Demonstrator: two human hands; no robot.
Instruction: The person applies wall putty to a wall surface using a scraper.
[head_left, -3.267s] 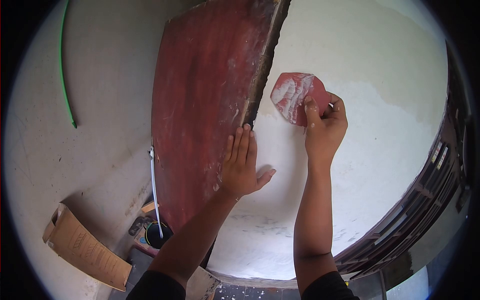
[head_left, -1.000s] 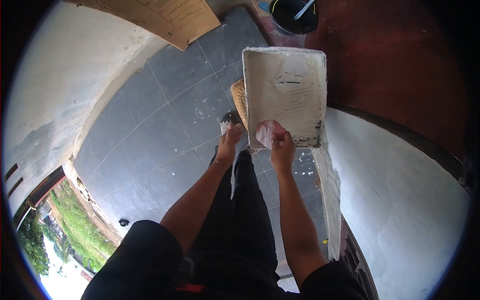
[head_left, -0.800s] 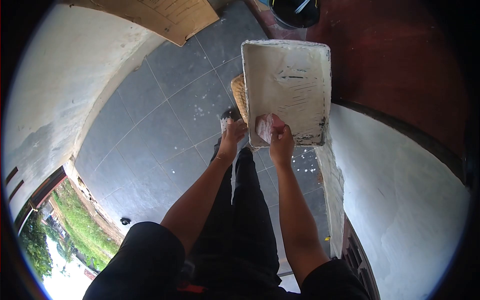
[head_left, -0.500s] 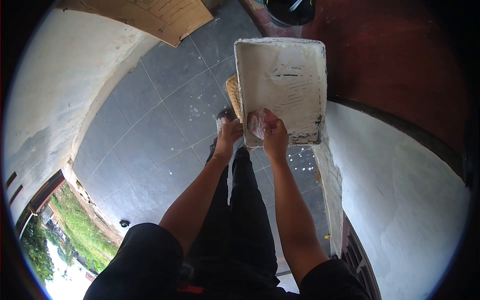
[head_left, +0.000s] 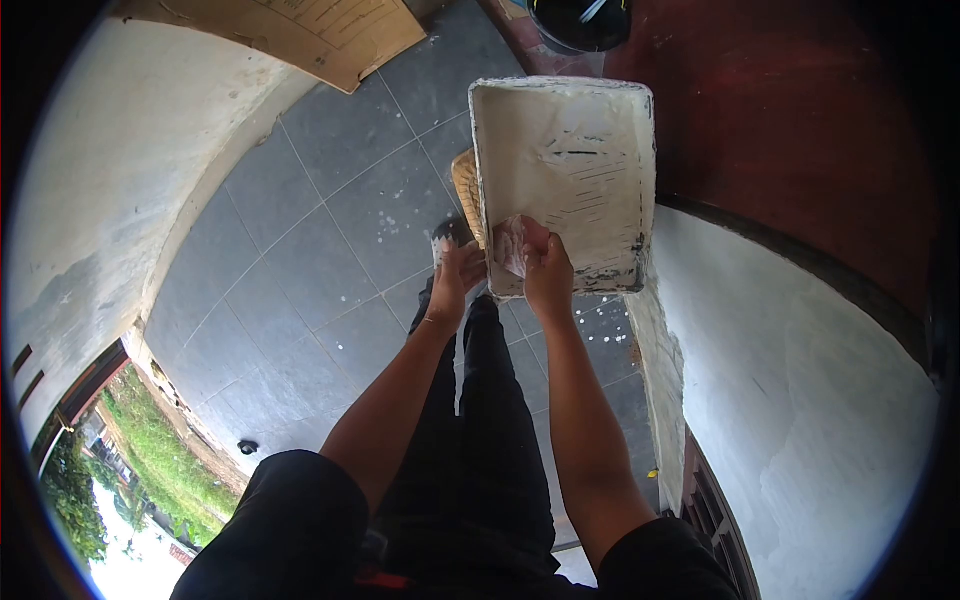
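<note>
A smeared scraper point(head_left: 513, 247) is pinched by the right hand point(head_left: 549, 284) within a white-coated tray point(head_left: 545, 130); leftward, the left hand point(head_left: 457, 276) is held half-open; ahead, a bucket point(head_left: 578, 32) is cut off.

We see grey tiled floor point(head_left: 330, 200), white-spotted; pale wall point(head_left: 150, 150) along its left edge; daylit greenery point(head_left: 160, 430) past lower-left corner.

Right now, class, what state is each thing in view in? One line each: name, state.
Tray, smeared off-white inside, dark marks near rim
Scraper, red, streaked with white
Right hand, closed on the scraper
Left hand, open at the tray's edge
Bucket, black, partly out of frame
Floor tiles, spotted white
Cardboard, partly out of frame
</note>
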